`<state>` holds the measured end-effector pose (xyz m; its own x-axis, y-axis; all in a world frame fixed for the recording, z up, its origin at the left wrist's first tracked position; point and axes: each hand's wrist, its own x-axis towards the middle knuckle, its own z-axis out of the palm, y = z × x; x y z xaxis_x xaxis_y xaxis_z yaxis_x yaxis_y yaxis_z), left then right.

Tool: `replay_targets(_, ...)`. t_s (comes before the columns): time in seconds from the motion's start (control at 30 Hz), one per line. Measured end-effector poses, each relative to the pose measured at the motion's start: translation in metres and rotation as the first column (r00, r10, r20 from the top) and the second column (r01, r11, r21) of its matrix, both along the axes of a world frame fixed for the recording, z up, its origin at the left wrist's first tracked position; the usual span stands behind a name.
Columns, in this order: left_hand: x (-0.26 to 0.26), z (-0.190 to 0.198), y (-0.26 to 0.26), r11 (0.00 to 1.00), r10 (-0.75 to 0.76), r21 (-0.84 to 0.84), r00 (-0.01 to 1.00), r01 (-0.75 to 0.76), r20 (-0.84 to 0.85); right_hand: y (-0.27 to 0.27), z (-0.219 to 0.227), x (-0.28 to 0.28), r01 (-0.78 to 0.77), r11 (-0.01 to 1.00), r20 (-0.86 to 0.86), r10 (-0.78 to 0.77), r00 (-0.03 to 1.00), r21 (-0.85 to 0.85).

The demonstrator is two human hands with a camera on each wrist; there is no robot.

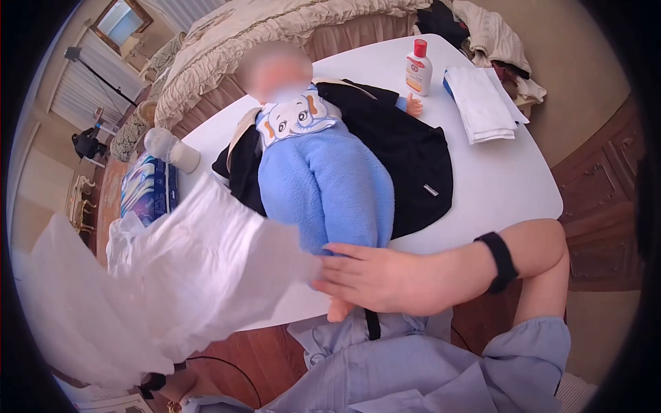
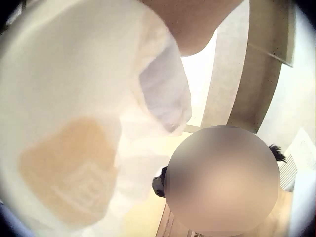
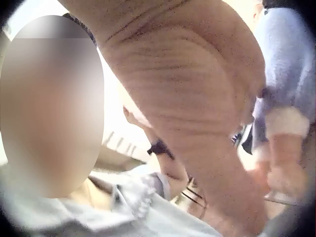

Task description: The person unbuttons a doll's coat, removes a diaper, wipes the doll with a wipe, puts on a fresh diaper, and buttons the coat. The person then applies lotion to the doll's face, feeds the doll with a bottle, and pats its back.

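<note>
White diaper [image 1: 213,261]: raised at left side of table [image 1: 509,186], beside clothed doll [image 1: 323,186]. Left hand [image 2: 200,22]: fingers hidden, grip cannot be told. Right hand [image 1: 396,275]: fingers extended, unclenched, apparently touching doll's lower leg. Diaper likely light, soft, floppy; best held by waistband edges. Doll likely heavier; support beneath torso.

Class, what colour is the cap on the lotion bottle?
The bottle's cap is red, clearest in the head view.

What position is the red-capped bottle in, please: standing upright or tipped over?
Upright: the bottle stands on the white table, with its red cap at the top.
</note>
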<state>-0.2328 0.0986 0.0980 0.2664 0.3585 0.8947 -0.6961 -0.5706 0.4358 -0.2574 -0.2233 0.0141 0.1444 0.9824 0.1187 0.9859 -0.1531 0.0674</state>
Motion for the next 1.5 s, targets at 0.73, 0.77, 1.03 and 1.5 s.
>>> replay_targets(0.73,0.035,0.012,-0.122,0.658,0.191,0.704,0.964,-0.267,0.186,0.051,0.065,0.009,0.800,0.598,-0.845,0.450,-0.290,0.043)
replay_targets(0.77,0.033,0.016,-0.122,0.570,0.215,0.774,0.959,-0.278,0.186,0.051,0.058,0.012,0.843,0.537,-0.879,0.419,-0.226,0.039)
replay_targets(1.03,0.042,-0.029,-0.049,0.804,0.040,0.585,0.990,-0.112,0.135,-0.066,0.086,0.087,0.883,-0.249,-0.783,0.409,0.469,0.399)
replay_targets(1.5,0.082,-0.163,-0.028,0.937,-0.133,0.080,0.558,0.341,-0.819,-0.295,0.030,0.308,0.934,-0.358,-0.943,0.306,0.131,0.014)
